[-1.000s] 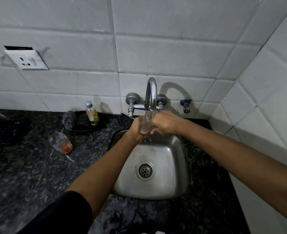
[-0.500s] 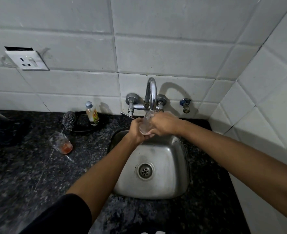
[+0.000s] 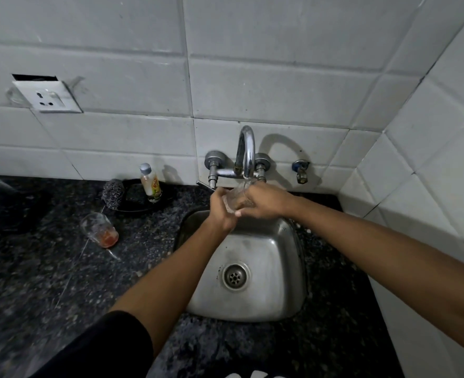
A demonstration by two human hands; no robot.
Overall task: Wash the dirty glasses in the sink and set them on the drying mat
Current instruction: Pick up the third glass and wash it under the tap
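A clear glass (image 3: 237,199) sat at the centre of the frame, under the tap (image 3: 245,151) and above the sink (image 3: 279,268). The left hand (image 3: 221,208) curled round its near side, and the right hand (image 3: 263,201) wrapped the far side. Rinsing well probably meant turning the glass so water reached inside, with a firm grip against slipping. A second glass (image 3: 100,230) with red residue waited on the table (image 3: 48,282), middle left.

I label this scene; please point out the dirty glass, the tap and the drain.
dirty glass (image 3: 100,230): head view, its side wall.
tap (image 3: 248,148): head view, curved spout.
drain (image 3: 235,276): head view, strainer middle.
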